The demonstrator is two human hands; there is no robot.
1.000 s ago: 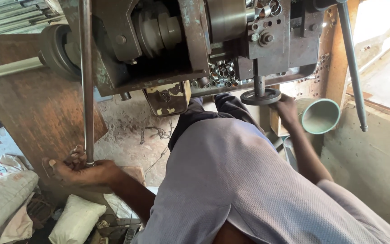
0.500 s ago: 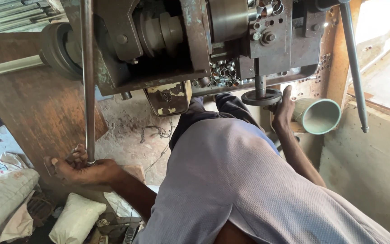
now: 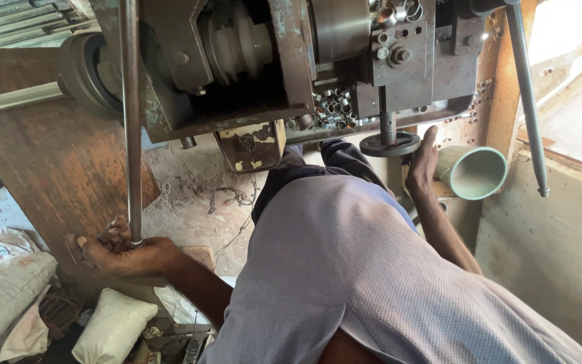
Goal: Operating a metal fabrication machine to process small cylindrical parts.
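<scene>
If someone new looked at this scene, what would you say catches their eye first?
The big rusty machine across the top dominates, with small metal rings heaped in its middle. At lower left the left hand grips the end of a long steel lever, while the right hand rests on a round handwheel. A pale green cup sits just right of it.
</scene>
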